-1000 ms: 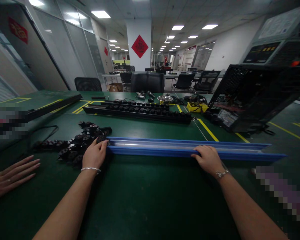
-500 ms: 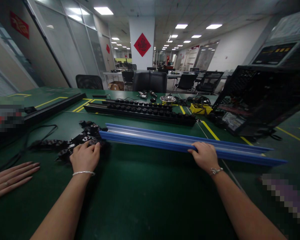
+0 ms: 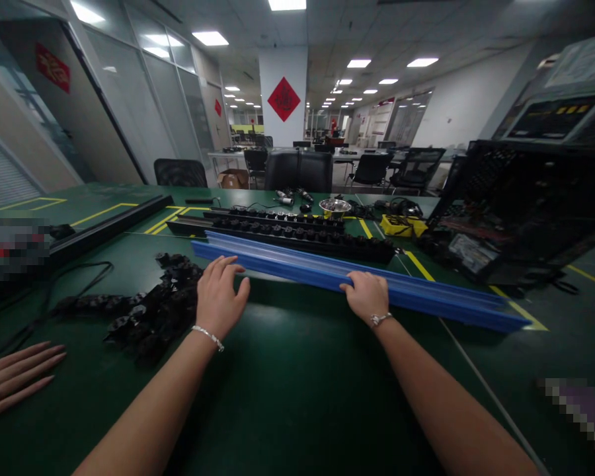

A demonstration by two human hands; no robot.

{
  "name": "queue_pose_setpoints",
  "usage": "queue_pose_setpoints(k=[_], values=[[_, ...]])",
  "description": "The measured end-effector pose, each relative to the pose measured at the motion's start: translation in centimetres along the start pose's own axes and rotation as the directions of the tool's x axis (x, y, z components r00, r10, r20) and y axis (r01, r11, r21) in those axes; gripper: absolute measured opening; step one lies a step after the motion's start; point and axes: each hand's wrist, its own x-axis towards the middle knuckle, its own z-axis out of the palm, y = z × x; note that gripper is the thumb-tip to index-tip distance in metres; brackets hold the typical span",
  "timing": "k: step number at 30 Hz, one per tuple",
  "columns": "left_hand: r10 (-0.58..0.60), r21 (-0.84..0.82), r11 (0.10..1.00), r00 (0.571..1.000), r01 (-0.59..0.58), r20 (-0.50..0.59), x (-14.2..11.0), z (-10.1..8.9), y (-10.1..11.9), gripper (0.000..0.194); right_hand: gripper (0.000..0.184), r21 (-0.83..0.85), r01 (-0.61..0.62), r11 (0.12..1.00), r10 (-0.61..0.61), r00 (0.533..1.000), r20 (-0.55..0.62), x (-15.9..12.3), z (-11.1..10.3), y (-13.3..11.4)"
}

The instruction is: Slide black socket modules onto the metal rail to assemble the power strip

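Note:
A long blue channel rail (image 3: 297, 266) lies aslant across the green table, its left end farther off than its right. My right hand (image 3: 367, 296) grips the near wall of the rail around its middle, thumb on the near side. My left hand (image 3: 221, 291) is at the near wall close to the left end, thumb and fingers apart; its fingertips overlap the rail, and I cannot tell if they touch it. Beside my left hand lies a heap of small black parts (image 3: 151, 311), some strung in a row.
Black rails (image 3: 277, 233) with rows of round black parts lie behind the blue rail. Another person's hand (image 3: 17, 377) rests flat at the left. An open computer case (image 3: 506, 211) stands at the right. A metal bowl (image 3: 334, 207) and a yellow object (image 3: 401, 225) sit farther back.
The blue rail's left end has swung away toward the black rails. My left hand has left the black heap and moved right to the rail. My right hand has shifted left with the rail.

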Motion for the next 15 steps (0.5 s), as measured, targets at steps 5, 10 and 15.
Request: queue_pose_setpoints(k=[5,10,15], values=[[0.058,-0.053,0.997,0.998,-0.057,0.015,5.3,3.2,-1.0,0.025,0.018,0.046,0.025,0.999,-0.027,0.999,0.040,3.1,2.5,-4.6],[-0.110,0.020,0.994,0.993,0.109,0.053,12.1,5.9,-5.7,0.030,0.019,0.071,0.037,0.997,-0.042,0.996,0.074,5.1,4.4,-8.0],[-0.176,0.132,0.979,0.974,0.157,0.143,16.1,7.4,-11.5,0.036,0.019,0.079,0.045,0.996,-0.052,0.995,0.091,7.0,5.4,-10.1]])
